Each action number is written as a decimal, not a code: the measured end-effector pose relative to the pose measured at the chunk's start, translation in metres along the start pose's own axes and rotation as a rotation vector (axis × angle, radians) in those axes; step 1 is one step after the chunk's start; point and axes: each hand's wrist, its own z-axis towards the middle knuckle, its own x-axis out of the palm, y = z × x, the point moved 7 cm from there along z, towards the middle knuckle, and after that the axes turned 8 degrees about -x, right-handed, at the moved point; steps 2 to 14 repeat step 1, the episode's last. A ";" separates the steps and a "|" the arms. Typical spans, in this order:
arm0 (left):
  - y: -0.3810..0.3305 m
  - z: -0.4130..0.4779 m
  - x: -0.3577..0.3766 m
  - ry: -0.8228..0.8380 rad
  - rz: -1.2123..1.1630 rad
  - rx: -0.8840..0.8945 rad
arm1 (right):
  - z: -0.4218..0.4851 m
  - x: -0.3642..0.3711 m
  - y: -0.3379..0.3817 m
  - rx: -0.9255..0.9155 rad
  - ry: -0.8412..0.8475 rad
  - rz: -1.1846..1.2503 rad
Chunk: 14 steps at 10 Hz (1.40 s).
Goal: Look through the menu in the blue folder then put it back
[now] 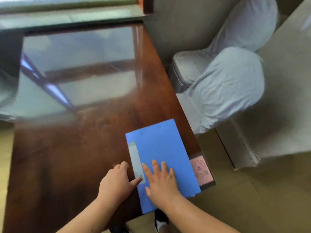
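The blue folder (161, 148) lies closed and flat at the near right corner of the dark wooden table (75, 148), its near end jutting over the table's edge. A pale label strip runs along its left side. My right hand (161, 180) rests flat on the cover with fingers spread. My left hand (117, 180) sits at the folder's left edge, thumb touching the label strip, fingers curled against the side. The menu inside is hidden.
A pink card with a printed code (201, 170) is fixed at the table's right corner beside the folder. Two chairs in pale fabric covers (227, 88) stand to the right of the table. A window sill (67, 14) runs along the far side.
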 end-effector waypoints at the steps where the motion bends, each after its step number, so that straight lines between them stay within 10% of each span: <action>1: 0.007 0.018 -0.066 -0.198 0.011 -0.002 | 0.023 -0.064 0.007 -0.036 -0.096 -0.017; 14: 0.007 0.018 -0.066 -0.198 0.011 -0.002 | 0.023 -0.064 0.007 -0.036 -0.096 -0.017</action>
